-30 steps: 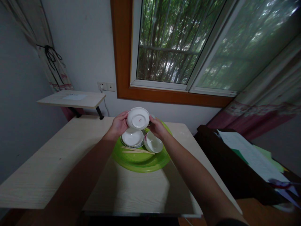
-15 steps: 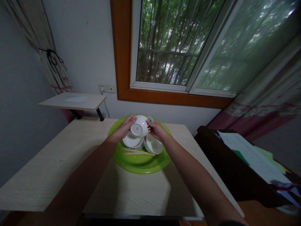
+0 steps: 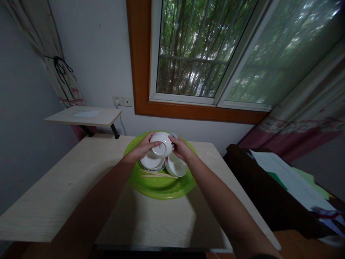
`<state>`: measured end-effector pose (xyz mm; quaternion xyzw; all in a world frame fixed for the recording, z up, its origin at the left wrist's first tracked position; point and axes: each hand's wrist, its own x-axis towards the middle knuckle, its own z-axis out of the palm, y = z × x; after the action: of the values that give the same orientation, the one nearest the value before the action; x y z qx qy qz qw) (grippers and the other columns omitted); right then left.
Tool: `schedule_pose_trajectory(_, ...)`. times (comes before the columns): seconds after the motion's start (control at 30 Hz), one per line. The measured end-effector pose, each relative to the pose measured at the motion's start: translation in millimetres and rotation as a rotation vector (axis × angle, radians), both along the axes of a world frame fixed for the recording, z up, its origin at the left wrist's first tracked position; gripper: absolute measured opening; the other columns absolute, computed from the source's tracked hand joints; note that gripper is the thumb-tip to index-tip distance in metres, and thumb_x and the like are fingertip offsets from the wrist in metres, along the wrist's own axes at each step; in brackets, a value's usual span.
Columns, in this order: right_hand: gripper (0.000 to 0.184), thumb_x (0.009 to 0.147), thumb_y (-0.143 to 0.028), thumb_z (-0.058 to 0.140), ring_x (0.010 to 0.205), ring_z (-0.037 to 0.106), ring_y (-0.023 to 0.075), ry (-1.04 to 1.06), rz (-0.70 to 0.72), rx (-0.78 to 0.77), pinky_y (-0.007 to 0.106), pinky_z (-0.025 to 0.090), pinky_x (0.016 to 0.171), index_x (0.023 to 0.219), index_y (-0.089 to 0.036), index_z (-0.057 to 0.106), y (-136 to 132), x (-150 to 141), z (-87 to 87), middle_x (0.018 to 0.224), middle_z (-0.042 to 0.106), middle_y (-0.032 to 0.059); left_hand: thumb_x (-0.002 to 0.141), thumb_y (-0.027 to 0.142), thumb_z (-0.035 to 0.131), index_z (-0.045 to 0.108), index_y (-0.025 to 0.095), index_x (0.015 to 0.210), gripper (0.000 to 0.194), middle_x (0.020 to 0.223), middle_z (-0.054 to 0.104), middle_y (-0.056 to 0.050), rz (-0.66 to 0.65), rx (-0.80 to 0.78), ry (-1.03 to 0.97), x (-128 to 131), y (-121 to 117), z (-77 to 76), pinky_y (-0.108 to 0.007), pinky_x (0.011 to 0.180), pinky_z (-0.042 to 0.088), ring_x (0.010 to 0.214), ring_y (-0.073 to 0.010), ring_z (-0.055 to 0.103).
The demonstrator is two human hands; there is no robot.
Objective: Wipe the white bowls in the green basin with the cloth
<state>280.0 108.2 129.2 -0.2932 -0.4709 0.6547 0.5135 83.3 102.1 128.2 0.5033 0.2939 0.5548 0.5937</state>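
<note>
A white bowl (image 3: pixel 165 140) with a dark red pattern is held up between my two hands, its underside and foot ring turned towards me. My left hand (image 3: pixel 144 146) grips its left side, the thumb lying across the base. On the right edge my right hand (image 3: pixel 181 146) is closed around the rim; something greyish (image 3: pixel 174 136) shows behind its fingers, too small to identify. Below, another bowl (image 3: pixel 176 166) tilts on its side next to stacked white plates (image 3: pixel 152 162). Pale chopsticks (image 3: pixel 156 174) lie in front. All these rest in a round green basin (image 3: pixel 164 190).
The basin stands on a pale wooden desk (image 3: pixel 81 180). At the back left rises a small shelf (image 3: pixel 83 116) on black legs. To the right is a dark piece of furniture (image 3: pixel 250 180) with papers (image 3: pixel 285 172). A window (image 3: pixel 194 54) is behind the desk.
My left thumb has slid from the bowl's rim onto its base, and the bowl has turned slightly in my hands. The dishes in the basin have stayed put.
</note>
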Motion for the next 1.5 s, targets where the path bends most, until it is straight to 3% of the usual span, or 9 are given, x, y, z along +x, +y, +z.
schedule_pose_trajectory(0.2, 0.041, 0.072, -0.056, 0.081, 0.064, 0.054, 0.0115, -0.048, -0.082, 0.048, 0.023, 0.043, 0.059, 0.085, -0.020, 0.066, 3, -2, -1.9, 0.073, 0.065, -0.0038, 0.061, 0.005, 0.083, 0.071, 0.022, 0.102, 0.046, 0.102, 0.072, -0.004, 0.077, -0.032, -0.010, -2, 4, -0.6, -0.025, 0.079, 0.048, 0.092, -0.0203, 0.064)
schedule_pose_trajectory(0.37, 0.041, 0.072, -0.056, 0.082, 0.073, 0.060, 0.0142, -0.032, -0.063, 0.008, 0.024, 0.048, 0.064, 0.093, -0.023, 0.070, 2, -4, -0.6, 0.086, 0.071, -0.0021, 0.068, 0.019, 0.084, 0.066, 0.023, 0.102, 0.038, 0.097, 0.071, -0.001, 0.123, -0.063, -0.065, -3, 8, -4.5, -0.024, 0.077, 0.048, 0.087, -0.0173, 0.064)
schedule_pose_trajectory(0.63, 0.039, 0.070, -0.051, 0.085, 0.079, 0.063, 0.0143, 0.115, -0.038, -0.006, 0.026, 0.053, 0.077, 0.091, -0.022, 0.070, 7, 4, 0.4, 0.088, 0.072, -0.0021, 0.076, 0.034, 0.082, 0.063, 0.019, 0.105, 0.038, 0.101, 0.071, -0.006, -0.165, -0.144, -0.187, -4, -3, 3.3, -0.029, 0.079, 0.053, 0.089, -0.0185, 0.066)
schedule_pose_trajectory(0.83, 0.040, 0.072, -0.052, 0.082, 0.082, 0.061, 0.0146, 0.110, -0.031, 0.007, 0.027, 0.051, 0.082, 0.092, -0.021, 0.069, 9, 2, -2.3, 0.089, 0.071, -0.0015, 0.074, 0.025, 0.081, 0.067, 0.014, 0.108, 0.038, 0.105, 0.073, -0.011, -0.254, -0.134, -0.191, -12, -2, 4.8, -0.031, 0.077, 0.053, 0.089, -0.0215, 0.068)
schedule_pose_trajectory(1.0, 0.042, 0.076, -0.060, 0.073, 0.077, 0.058, 0.0155, -0.063, -0.229, 0.066, 0.028, 0.049, 0.074, 0.087, -0.021, 0.067, 16, 3, -12.0, 0.083, 0.068, -0.0019, 0.070, 0.022, 0.084, 0.067, 0.013, 0.109, 0.044, 0.107, 0.072, -0.011, -0.266, -0.087, -0.178, -14, 0, 0.2, -0.026, 0.074, 0.052, 0.087, -0.0190, 0.067)
schedule_pose_trajectory(1.17, 0.042, 0.088, -0.061, 0.057, 0.079, 0.056, 0.0175, -0.331, -0.555, 0.305, 0.030, 0.046, 0.076, 0.084, -0.020, 0.066, 23, 13, -20.8, 0.081, 0.065, -0.0010, 0.071, 0.026, 0.086, 0.066, 0.013, 0.099, 0.037, 0.090, 0.071, -0.006, -0.171, -0.093, -0.202, -15, 6, -2.4, -0.024, 0.066, 0.049, 0.073, -0.0147, 0.063)
schedule_pose_trajectory(1.27, 0.042, 0.095, -0.058, 0.050, 0.078, 0.056, 0.0187, -0.545, -0.645, 0.482, 0.031, 0.046, 0.077, 0.083, -0.020, 0.066, 17, 15, -17.2, 0.081, 0.065, 0.0006, 0.074, 0.026, 0.084, 0.065, 0.013, 0.099, 0.033, 0.087, 0.071, -0.005, -0.068, -0.096, -0.244, -16, 11, -1.9, -0.025, 0.066, 0.049, 0.070, -0.0146, 0.063)
schedule_pose_trajectory(1.37, 0.040, 0.100, -0.050, 0.045, 0.081, 0.059, 0.0208, -0.771, -0.619, 0.710, 0.033, 0.047, 0.080, 0.086, -0.019, 0.067, 6, 11, -9.8, 0.085, 0.068, 0.0050, 0.076, 0.025, 0.082, 0.065, 0.012, 0.100, 0.032, 0.089, 0.073, -0.007, 0.004, -0.093, -0.291, -15, 14, -0.5, -0.026, 0.070, 0.052, 0.073, -0.0159, 0.065)
schedule_pose_trajectory(1.5, 0.028, 0.100, -0.035, 0.048, 0.096, 0.062, 0.0249, -1.104, -0.402, 1.073, 0.037, 0.048, 0.091, 0.097, -0.017, 0.070, -9, 3, -2.7, 0.098, 0.072, 0.0123, 0.079, 0.025, 0.079, 0.066, 0.011, 0.101, 0.029, 0.090, 0.075, -0.009, 0.018, -0.106, -0.349, -14, 17, 0.7, -0.030, 0.080, 0.054, 0.085, -0.0208, 0.070)
